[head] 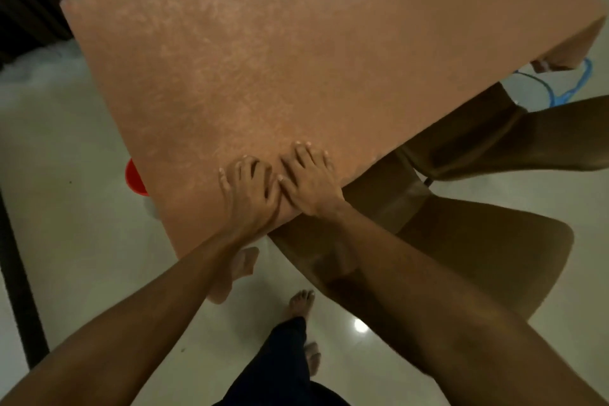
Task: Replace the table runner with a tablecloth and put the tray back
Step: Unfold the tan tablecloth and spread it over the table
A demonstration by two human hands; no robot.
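One tablecloth (263, 59) is seen, spread flat and stretching away ahead of both hands, with its near edge lying beneath them. Two hands are counted. The left hand (247, 189) and the right hand (309, 183) are laid side by side, touching, with fingers slightly spread and palms pressed on the cloth; nothing is gripped. Two brown chairs (494, 142) are placed to the right of the right hand. One red object (134, 176) is partly hidden by the cloth's edge, left of the left hand.

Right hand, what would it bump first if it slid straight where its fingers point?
Nothing, it seems. The right hand lies flat on the tablecloth, and the cloth ahead looks free as far as its far edge.
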